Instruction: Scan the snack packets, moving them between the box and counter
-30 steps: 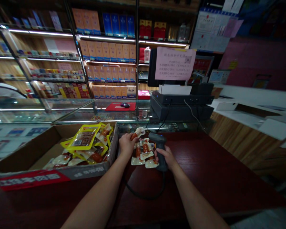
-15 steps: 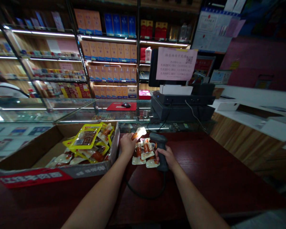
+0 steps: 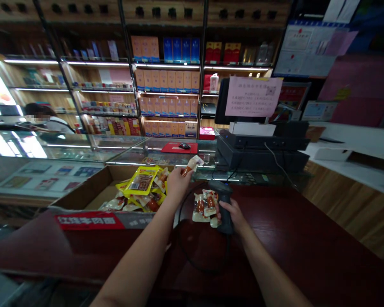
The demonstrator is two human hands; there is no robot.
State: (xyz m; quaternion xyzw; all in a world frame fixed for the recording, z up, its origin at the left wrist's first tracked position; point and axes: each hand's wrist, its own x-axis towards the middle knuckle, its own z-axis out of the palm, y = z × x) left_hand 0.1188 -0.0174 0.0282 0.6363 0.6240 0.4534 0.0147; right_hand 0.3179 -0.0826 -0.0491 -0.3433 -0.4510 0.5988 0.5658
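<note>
My left hand is closed round a small sausage packet and holds it up above the dark red counter. My right hand grips a black barcode scanner that points at a small pile of sausage packets lying on the counter. The scanner's cable loops toward me. To the left stands an open cardboard box with several snack packets and a yellow packet on top.
A black cash register with a pink notice stands behind the counter. Glass display cases run left, with a red mouse mat on top. Lit shelves of cartons fill the back wall. A person sits at far left.
My left hand has lifted one sausage packet up off the pile. The camera has swung left and up; my right hand stays on the scanner.
</note>
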